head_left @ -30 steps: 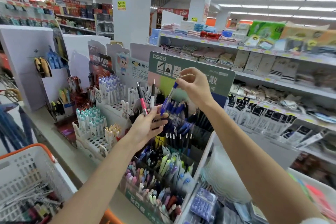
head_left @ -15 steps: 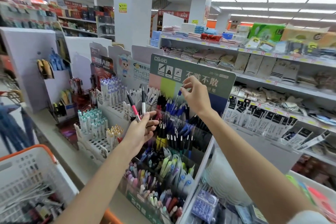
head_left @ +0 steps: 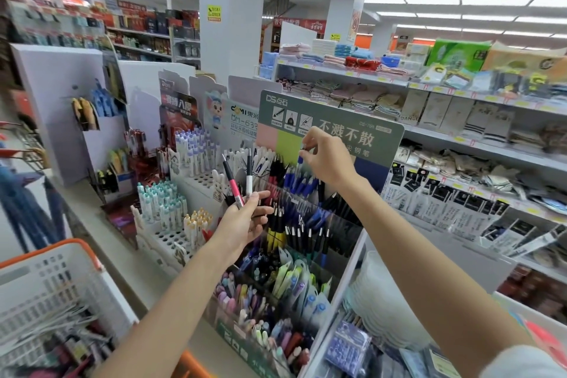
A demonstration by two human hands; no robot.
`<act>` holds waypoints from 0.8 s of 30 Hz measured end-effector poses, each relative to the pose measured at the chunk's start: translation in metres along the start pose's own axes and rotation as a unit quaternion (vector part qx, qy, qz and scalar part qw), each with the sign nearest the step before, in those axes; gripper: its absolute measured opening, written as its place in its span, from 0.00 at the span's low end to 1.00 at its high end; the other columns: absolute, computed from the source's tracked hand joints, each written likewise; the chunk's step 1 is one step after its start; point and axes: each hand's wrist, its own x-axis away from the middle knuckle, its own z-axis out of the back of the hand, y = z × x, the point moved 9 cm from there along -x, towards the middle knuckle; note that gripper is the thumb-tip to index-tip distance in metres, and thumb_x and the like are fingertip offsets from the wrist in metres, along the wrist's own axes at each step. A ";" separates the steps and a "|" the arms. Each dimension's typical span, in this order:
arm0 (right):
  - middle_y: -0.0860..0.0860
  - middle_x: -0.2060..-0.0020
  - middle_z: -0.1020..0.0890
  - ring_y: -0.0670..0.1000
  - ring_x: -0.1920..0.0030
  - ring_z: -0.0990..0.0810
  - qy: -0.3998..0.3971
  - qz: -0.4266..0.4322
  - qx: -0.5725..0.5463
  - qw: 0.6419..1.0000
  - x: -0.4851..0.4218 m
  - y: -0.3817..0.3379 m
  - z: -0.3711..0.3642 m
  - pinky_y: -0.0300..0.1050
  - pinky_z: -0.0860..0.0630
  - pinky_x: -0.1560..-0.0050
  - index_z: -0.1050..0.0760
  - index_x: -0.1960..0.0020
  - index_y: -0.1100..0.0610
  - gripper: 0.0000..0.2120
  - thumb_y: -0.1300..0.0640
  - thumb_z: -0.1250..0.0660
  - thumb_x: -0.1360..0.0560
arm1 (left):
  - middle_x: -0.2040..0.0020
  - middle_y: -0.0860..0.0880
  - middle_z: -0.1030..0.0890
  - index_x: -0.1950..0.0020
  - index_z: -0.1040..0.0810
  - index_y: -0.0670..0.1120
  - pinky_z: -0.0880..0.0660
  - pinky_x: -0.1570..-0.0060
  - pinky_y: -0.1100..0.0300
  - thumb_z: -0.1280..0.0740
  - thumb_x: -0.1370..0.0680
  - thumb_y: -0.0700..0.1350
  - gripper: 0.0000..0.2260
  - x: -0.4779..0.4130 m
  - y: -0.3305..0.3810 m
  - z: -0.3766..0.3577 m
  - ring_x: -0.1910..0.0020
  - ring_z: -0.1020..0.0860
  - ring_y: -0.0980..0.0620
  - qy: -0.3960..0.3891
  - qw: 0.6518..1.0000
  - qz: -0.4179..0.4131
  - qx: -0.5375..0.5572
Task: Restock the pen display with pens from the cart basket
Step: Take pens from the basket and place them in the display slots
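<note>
**Blue pen (head_left: 299, 160) at the top row**

Our R hand (head_left: 327, 159) pinches it by the top end, tip down among other blue ones in the pen display (head_left: 368, 129). L hand (head_left: 245, 221) grips a pink pen (head_left: 233, 187) & a white pen (head_left: 249, 184). Cart basket (head_left: 46, 282): lower left.

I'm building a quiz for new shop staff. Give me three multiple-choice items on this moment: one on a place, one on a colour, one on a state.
1. Where is the cart basket?
A. Lower left of the view
B. On the top shelf
C. Behind the display header

2. What colour is the pen pinched by the right hand?
A. Yellow
B. Green
C. Blue

3. What is the left hand doing?
A. Lying flat, empty
B. Gripping pens
C. Resting on the basket

Answers: 1 A, its orange rim sits bottom left; 2 C, a blue barrel shows beneath that hand; 3 B, a pink pen and a white pen stick up from it.
</note>
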 end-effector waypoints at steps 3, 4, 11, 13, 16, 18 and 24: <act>0.52 0.54 0.16 0.52 0.57 0.20 0.013 -0.012 0.009 1.000 -0.008 0.003 0.007 0.47 0.22 0.55 0.24 0.47 0.60 0.07 0.61 0.30 0.23 | 0.57 0.50 0.17 0.39 0.19 0.49 0.27 0.64 0.64 0.42 0.15 0.50 0.13 0.001 -0.001 -0.002 0.63 0.24 0.57 -0.002 1.000 0.001 -0.001; 0.52 0.54 0.17 0.52 0.57 0.20 0.019 -0.020 0.001 1.000 -0.008 0.005 0.008 0.47 0.22 0.54 0.24 0.47 0.60 0.07 0.62 0.30 0.23 | 0.57 0.50 0.17 0.39 0.19 0.49 0.27 0.64 0.65 0.42 0.15 0.50 0.13 0.002 -0.001 -0.003 0.63 0.24 0.57 -0.004 1.000 0.002 -0.001; 0.52 0.57 0.17 0.54 0.55 0.19 -0.093 -0.026 0.055 0.994 -0.001 0.016 -0.027 0.50 0.20 0.53 0.23 0.52 0.57 0.04 0.60 0.28 0.25 | 0.58 0.50 0.17 0.39 0.19 0.49 0.26 0.64 0.65 0.42 0.16 0.50 0.14 0.001 -0.001 -0.003 0.64 0.24 0.58 -0.013 1.000 0.002 -0.009; 0.51 0.56 0.16 0.53 0.51 0.21 -0.072 -0.009 0.088 0.993 -0.002 0.014 -0.022 0.48 0.22 0.52 0.20 0.52 0.57 0.03 0.57 0.29 0.23 | 0.58 0.50 0.17 0.38 0.20 0.49 0.27 0.65 0.66 0.42 0.16 0.50 0.14 0.002 -0.002 -0.003 0.65 0.24 0.58 -0.017 1.000 0.004 -0.013; 0.51 0.56 0.15 0.52 0.48 0.23 -0.066 -0.005 0.115 0.991 -0.005 0.011 -0.020 0.48 0.23 0.50 0.16 0.53 0.58 0.07 0.56 0.31 0.22 | 0.60 0.50 0.18 0.37 0.21 0.47 0.31 0.70 0.68 0.42 0.15 0.49 0.14 0.002 -0.005 -0.006 0.69 0.27 0.58 -0.030 0.999 0.011 -0.011; 0.52 0.57 0.14 0.51 0.54 0.19 -0.081 -0.038 0.091 0.992 -0.009 0.018 -0.018 0.49 0.20 0.52 0.15 0.54 0.58 0.07 0.56 0.30 0.22 | 0.61 0.50 0.18 0.37 0.21 0.46 0.32 0.72 0.68 0.42 0.15 0.49 0.14 0.002 -0.008 -0.009 0.70 0.28 0.58 -0.036 0.999 0.016 -0.008; 0.52 0.60 0.14 0.51 0.61 0.17 -0.165 -0.073 0.094 0.979 -0.008 0.016 -0.038 0.49 0.17 0.56 0.15 0.57 0.59 0.05 0.63 0.30 0.26 | 0.62 0.51 0.18 0.38 0.21 0.48 0.33 0.66 0.65 0.42 0.16 0.50 0.14 0.004 -0.009 -0.017 0.69 0.28 0.58 -0.052 0.998 0.018 -0.018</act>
